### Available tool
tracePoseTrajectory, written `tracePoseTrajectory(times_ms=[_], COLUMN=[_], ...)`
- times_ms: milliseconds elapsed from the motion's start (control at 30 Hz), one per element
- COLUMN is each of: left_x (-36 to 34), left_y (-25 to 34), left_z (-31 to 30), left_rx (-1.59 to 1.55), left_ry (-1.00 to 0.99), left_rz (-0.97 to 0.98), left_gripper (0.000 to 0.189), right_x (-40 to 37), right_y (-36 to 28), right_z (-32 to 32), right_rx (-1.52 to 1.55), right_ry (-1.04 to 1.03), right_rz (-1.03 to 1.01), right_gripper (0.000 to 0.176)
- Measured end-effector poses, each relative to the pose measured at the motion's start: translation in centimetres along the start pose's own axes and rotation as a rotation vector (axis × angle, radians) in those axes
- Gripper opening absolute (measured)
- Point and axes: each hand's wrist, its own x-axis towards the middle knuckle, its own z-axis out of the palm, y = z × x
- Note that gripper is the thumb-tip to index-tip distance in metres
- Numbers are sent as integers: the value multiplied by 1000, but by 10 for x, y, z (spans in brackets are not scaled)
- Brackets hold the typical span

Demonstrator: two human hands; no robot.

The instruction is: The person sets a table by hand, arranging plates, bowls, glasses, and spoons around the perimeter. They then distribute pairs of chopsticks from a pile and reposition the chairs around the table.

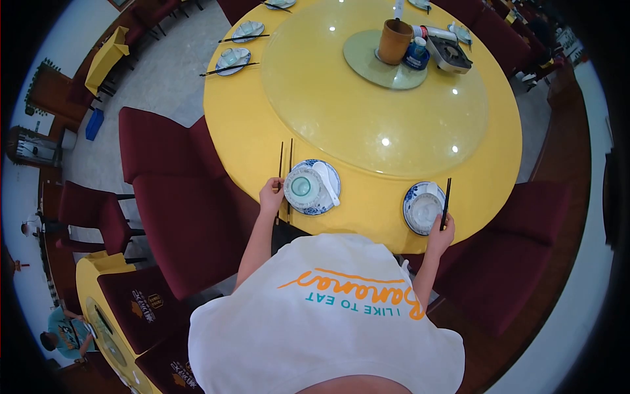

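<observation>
My left hand (271, 197) is at the table edge, its fingers closed on a dark chopstick (281, 157). A second chopstick (291, 152) lies almost parallel to it, beside a blue-and-white plate (333, 172). On that plate are a bowl with a greenish glass cup (301, 186) in it and a white spoon (326, 182). Over on the right, my right hand (442, 235) pinches the near end of a pair of dark chopsticks (448, 197). They lie along the right side of another blue-and-white plate (411, 196), which carries a clear-looking bowl (425, 211).
A glass turntable (367, 125) covers the middle of the yellow-clothed round table (239, 125). It bears a brown container (395, 43) and a portable stove (449, 54). More place settings line the far-left edge. Maroon chairs (190, 217) stand around. Another person (69, 331) is at a table lower left.
</observation>
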Motion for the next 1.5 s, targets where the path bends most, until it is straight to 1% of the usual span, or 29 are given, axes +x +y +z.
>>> tracePoseTrajectory(times_ms=[33, 100, 133, 200, 233, 300, 367, 433, 500, 600, 700, 733, 900, 1000, 1100, 1167, 1233, 1400, 1500], left_x=[1, 2, 2, 4, 4, 5, 8, 13, 16, 23, 28, 28, 31, 31, 33, 30, 32, 31, 29], left_y=[-4, -11, -13, -15, -14, -7, -1, 5, 15, 21, 23, 25, 27, 29, 25, 29, 26, 31, 38], left_z=[1, 3, 3, 3, 3, 1, -3, -7, -11, -13, -12, -11, -8, -4, 0, 1, 3, 7, 9], left_rx=[-3, -121, -180, -109, -73, -40, -1, 43, 51, 46, -18, -47, 24, 76, 119, 133, 196, 260, 295], left_ry=[1, -19, -29, -15, -9, -6, -19, -51, -81, -155, -200, -209, -174, -130, -86, -67, -56, -39, -48], left_rz=[11, -43, -70, 10, 50, 23, 25, 55, 20, -19, -56, -71, 33, 98, 158, 162, 220, 274, 304], left_gripper=[15, 15, 15, 16, 17, 19, 21, 23, 23, 22, 21, 20, 12, 11, 11, 12, 13, 15, 14], right_x=[0, -2, -4, -7, -9, -12, -21, -30, -38, -50, -55, -55, -66, -81, -91, -93, -96, -101, -104], right_y=[-14, -40, -45, -55, -68, -81, -101, -114, -123, -126, -135, -137, -130, -123, -128, -128, -128, -126, -119], right_z=[-4, -8, -1, 15, 19, 39, 58, 80, 108, 150, 162, 163, 164, 159, 149, 150, 154, 157, 163], right_rx=[-4, -11, 36, 130, 176, 268, 274, 242, 224, 245, 83, 78, 104, 150, 212, 248, 289, 333, 384], right_ry=[-22, -66, -82, -111, -261, -487, -677, -914, -1064, -1137, -1134, -1126, -1061, -1036, -1161, -1166, -1166, -1186, -1165], right_rz=[-18, -53, -104, -206, -151, -197, -227, -255, -210, -186, -219, -228, -262, -201, 6, 35, 60, 79, 45], right_gripper=[27, 25, 24, 22, 20, 20, 20, 23, 28, 34, 35, 34, 31, 29, 31, 29, 27, 24, 24])
